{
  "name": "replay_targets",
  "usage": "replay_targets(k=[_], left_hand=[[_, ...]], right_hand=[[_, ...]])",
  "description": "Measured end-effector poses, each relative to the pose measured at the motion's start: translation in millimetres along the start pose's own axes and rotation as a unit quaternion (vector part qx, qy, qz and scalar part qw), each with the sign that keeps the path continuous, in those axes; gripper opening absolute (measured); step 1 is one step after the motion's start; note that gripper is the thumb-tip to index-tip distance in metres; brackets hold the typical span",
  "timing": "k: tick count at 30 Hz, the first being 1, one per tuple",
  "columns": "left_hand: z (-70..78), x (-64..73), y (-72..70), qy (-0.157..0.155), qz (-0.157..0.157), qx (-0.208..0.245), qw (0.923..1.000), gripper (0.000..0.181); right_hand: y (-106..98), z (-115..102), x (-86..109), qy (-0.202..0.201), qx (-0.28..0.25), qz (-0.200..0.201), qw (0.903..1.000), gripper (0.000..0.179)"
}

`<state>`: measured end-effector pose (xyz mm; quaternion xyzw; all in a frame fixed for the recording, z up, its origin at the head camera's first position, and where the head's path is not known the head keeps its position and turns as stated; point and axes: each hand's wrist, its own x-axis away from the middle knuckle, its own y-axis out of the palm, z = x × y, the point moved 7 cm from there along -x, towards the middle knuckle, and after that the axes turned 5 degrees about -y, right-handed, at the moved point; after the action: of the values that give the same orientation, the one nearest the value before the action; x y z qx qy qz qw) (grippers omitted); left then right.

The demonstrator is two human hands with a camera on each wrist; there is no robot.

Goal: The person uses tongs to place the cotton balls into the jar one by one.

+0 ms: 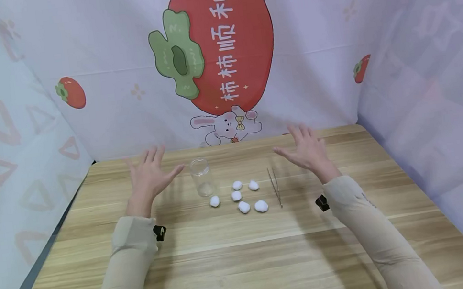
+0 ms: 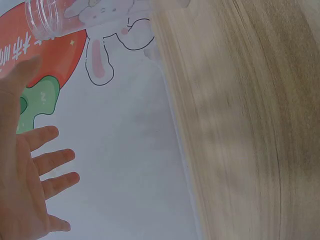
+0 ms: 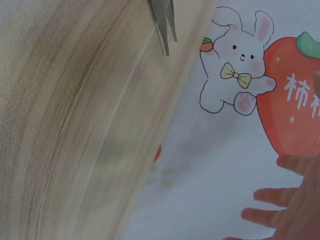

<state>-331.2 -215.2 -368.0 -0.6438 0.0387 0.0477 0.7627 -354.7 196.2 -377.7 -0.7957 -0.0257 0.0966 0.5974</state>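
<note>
Tipping the jar looks like the nearest risk. The clear cylindrical jar (image 1: pixel 202 179) stands upright near the far edge of the surface (image 1: pixel 229 270), left of its middle, with nothing visible inside. The left hand (image 1: pixel 151 177) is spread and holds nothing, its thumb pointing towards the jar; the head view does not settle how high the hand hangs, so the true gap cannot be told. A careless sweep of that thumb towards the right edge could knock the jar over, and a round wall like that would probably roll.

Six white cotton balls (image 1: pixel 236 196) lie loose between the jar and the metal tweezers (image 1: pixel 277 189), one of them just beside the jar's foot. Being light, they could scatter at a brush from a sleeve (image 1: pixel 353 204), and one pinched too loosely might drop.

The right hand (image 1: pixel 307 152) is spread too, and empty, over the far part of the surface to the right of the tweezers. These lie flat, arms parted towards the far edge and joined end towards the near one. Thin and low, they may be awkward to lift; a clumsy pick-up could skid them into the cotton balls.
</note>
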Motion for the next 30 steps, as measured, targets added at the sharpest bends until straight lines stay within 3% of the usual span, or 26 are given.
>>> replay_targets(k=[12,20,30], left_hand=[[10.4,17.2,3.4,0.033,-0.016,0.118,0.9923,0.065],[15.9,23.4,6.3,0.043,-0.011,0.180,0.9827,0.059],[18.9,30.9,12.2,0.048,-0.005,0.229,0.9722,0.056]], right_hand=[[7,-8,13.1,-0.010,-0.082,-0.028,0.9962,0.076],[14,-10,17.4,-0.026,-0.119,-0.043,0.9917,0.065],[29,-11,25.0,-0.013,-0.152,-0.077,0.9853,0.059]])
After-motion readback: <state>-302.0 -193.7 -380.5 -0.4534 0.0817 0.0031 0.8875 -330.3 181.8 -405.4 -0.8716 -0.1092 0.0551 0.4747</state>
